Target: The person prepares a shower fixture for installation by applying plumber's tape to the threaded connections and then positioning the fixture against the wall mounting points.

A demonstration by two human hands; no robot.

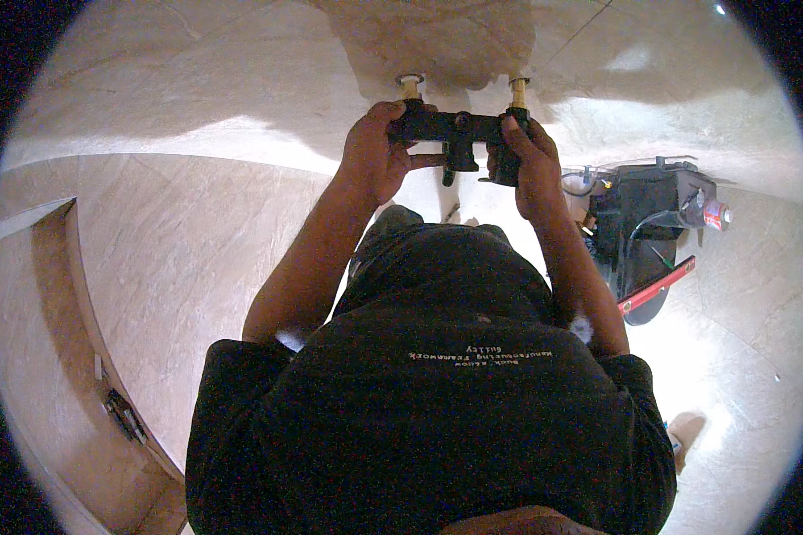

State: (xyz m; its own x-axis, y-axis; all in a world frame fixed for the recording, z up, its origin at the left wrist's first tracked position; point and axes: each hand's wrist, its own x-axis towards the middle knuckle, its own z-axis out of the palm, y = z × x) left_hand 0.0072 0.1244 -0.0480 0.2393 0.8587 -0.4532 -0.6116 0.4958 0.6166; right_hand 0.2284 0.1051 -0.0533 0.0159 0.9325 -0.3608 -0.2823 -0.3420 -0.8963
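Observation:
A black mixer valve body (455, 131) with a short spout in its middle is held up against a beige marble wall (241, 80). My left hand (376, 152) grips its left end and my right hand (528, 160) grips its right end. Two brass pipe fittings, one on the left (409, 86) and one on the right (518, 87), stick out of the wall just above the valve's ends. Whether the valve touches the fittings I cannot tell. My dark shirt fills the lower middle of the view.
A black tool bag (656, 209) lies on the floor at the right with a red spirit level (658, 285) leaning at it. A wooden ledge (53, 267) runs along the left. Pale marble floor (740, 383) spreads to the right.

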